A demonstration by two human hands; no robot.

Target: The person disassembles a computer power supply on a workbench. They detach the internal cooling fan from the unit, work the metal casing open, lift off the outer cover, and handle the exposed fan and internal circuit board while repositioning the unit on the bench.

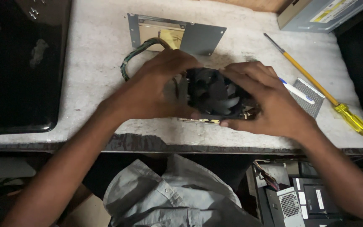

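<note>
A black cooling fan [213, 94] with curved blades sits over a circuit board whose pale edge [200, 121] shows beneath it, near the table's front edge. My left hand [156, 86] grips the fan's left side, fingers curled over its top. My right hand [261, 98] holds the right side, thumb under the front rim. A bundle of green and dark wires [137, 52] loops out from behind my left hand toward a grey metal plate [200, 38].
A closed black laptop [17, 67] lies at the left. A yellow-handled screwdriver [320, 88], a white pen [297, 90] and a small grey perforated piece [309, 96] lie right. A grey drive [320, 14] sits at back right. Computer parts [290, 201] sit below the table.
</note>
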